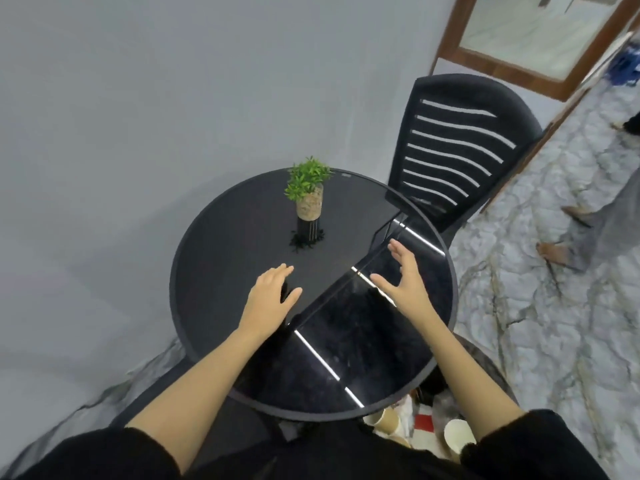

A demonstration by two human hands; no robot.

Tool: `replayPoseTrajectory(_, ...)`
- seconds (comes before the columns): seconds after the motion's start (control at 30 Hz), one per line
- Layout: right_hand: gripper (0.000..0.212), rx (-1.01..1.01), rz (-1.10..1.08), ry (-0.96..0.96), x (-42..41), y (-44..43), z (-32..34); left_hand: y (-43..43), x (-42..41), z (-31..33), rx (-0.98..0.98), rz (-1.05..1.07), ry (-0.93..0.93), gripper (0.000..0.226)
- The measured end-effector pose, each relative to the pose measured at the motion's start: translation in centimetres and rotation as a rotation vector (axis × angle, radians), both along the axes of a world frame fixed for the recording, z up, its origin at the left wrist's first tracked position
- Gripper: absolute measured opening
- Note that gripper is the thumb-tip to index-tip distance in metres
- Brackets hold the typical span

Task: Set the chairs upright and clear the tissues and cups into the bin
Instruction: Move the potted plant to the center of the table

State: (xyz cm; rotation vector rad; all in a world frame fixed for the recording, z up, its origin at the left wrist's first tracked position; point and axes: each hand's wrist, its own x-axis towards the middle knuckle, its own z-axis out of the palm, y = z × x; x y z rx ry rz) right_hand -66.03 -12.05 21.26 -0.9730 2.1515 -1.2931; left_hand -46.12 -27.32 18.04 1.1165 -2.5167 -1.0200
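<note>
Fingers (286,269) of left hand (269,293) and right hand (406,284) spread, empty, over table (235,237); chair (450,150) upright.

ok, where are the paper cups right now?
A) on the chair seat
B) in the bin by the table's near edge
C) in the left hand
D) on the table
B: the paper cups lie among other rubbish in the bin, below the near right edge of the table, which carries a potted plant.

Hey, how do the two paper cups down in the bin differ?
The left cup is brown outside; the right cup is white. The left cup sits by the table edge, the right cup by the sleeve. Both lie tilted, mouths showing, in the bin.
</note>
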Motion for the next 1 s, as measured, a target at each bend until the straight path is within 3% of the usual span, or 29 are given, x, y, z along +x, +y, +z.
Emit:
replayPoseTrajectory(0.3,0.072,0.117,0.199,-0.046,-1.6,-6.6,-2.5,-1.2,-1.1,-3.7,-0.101,0.022,-0.156,0.057)
replayPoseTrajectory(0.6,0.074,0.193,0.286,-0.029,-3.6,-12.9,-4.6,-1.4,-0.9,-5.0,-0.151,0.052,-0.139,0.051)
replayPoseTrajectory(1.0,0.085,0.076,0.183,-0.083,-5.8,-22.6,-6.0,-1.8,-0.8,-5.3,-0.177,0.044,-0.164,0.058)
